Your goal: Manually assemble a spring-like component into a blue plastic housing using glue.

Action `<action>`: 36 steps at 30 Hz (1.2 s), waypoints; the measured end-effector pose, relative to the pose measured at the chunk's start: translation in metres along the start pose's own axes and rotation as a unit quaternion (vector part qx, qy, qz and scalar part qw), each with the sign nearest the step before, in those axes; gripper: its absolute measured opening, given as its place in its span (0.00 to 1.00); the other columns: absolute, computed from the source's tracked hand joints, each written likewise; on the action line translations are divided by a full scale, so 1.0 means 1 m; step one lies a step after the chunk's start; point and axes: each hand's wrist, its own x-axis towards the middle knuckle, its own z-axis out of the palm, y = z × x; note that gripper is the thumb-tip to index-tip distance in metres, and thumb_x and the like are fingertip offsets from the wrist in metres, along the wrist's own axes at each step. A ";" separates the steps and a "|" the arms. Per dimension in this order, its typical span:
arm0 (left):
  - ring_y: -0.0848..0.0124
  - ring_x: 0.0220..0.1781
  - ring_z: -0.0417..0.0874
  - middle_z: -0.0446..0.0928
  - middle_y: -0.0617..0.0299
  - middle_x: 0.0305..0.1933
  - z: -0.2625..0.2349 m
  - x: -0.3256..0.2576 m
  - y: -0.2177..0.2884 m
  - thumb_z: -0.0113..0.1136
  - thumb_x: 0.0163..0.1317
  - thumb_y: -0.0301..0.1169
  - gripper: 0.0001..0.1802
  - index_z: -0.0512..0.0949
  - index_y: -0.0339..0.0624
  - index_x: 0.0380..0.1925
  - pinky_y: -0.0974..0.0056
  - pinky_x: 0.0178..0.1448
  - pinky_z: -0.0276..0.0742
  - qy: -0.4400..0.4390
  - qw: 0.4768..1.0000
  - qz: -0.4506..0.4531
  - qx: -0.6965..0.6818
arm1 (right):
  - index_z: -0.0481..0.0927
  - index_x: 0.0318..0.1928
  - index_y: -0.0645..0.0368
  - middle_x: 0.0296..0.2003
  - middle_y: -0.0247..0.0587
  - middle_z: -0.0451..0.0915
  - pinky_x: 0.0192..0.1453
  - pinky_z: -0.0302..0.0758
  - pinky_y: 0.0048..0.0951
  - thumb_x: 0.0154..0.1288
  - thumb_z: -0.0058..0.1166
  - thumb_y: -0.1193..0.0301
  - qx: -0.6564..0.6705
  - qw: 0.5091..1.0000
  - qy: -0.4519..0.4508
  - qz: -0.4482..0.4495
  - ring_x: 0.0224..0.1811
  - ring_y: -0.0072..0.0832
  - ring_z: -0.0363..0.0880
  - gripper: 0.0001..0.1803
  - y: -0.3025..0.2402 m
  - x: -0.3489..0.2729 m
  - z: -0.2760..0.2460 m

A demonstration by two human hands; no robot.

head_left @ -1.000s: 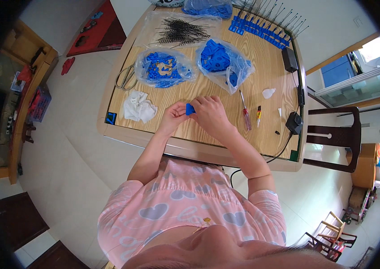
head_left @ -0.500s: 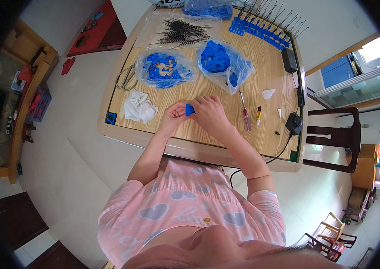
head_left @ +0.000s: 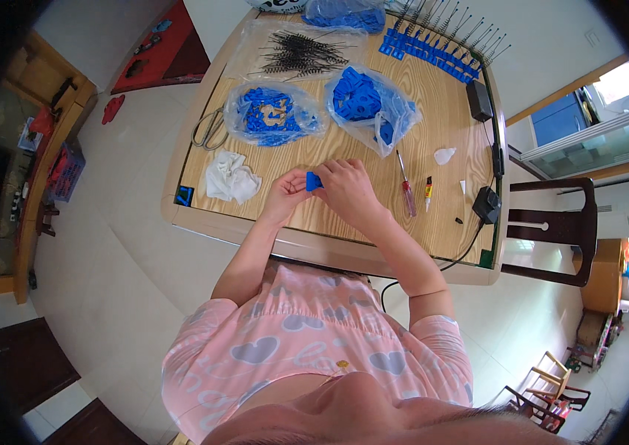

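A small blue plastic piece is pinched between my two hands above the near part of the table. My left hand grips it from the left with bent fingers. From the right, my right hand closes over it and hides much of its shape. Beyond my hands lie an open clear bag of small blue parts and another bag of larger blue parts. A red-handled screwdriver and a small yellow glue tube rest to the right of my right hand.
Scissors and a crumpled white cloth lie at the left. Black springy wires are heaped at the back. Blue pieces with upright springs stand in rows at the far right. A black adapter trails a cable over the right edge.
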 end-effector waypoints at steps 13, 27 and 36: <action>0.73 0.48 0.80 0.79 0.60 0.45 -0.002 0.000 -0.001 0.57 0.57 0.14 0.16 0.73 0.36 0.45 0.67 0.54 0.77 0.000 1.000 -0.002 -0.014 | 0.77 0.44 0.55 0.36 0.38 0.77 0.53 0.66 0.39 0.52 0.61 0.66 0.014 1.000 0.011 -0.011 0.43 0.36 0.76 0.17 -0.002 0.000 -0.004; 0.71 0.48 0.81 0.79 0.58 0.45 -0.003 0.001 0.001 0.56 0.56 0.13 0.17 0.73 0.36 0.46 0.64 0.54 0.78 -0.006 1.000 0.001 0.006 | 0.75 0.48 0.57 0.39 0.42 0.78 0.54 0.66 0.39 0.52 0.62 0.64 0.032 0.999 -0.010 0.003 0.46 0.38 0.76 0.23 -0.001 0.002 -0.007; 0.66 0.50 0.81 0.80 0.56 0.48 -0.011 -0.002 0.004 0.57 0.59 0.17 0.17 0.72 0.39 0.49 0.59 0.57 0.77 -0.013 0.986 0.008 -0.165 | 0.64 0.63 0.58 0.41 0.44 0.76 0.51 0.67 0.41 0.49 0.66 0.60 0.166 0.983 0.080 0.017 0.48 0.41 0.74 0.41 0.008 -0.017 -0.024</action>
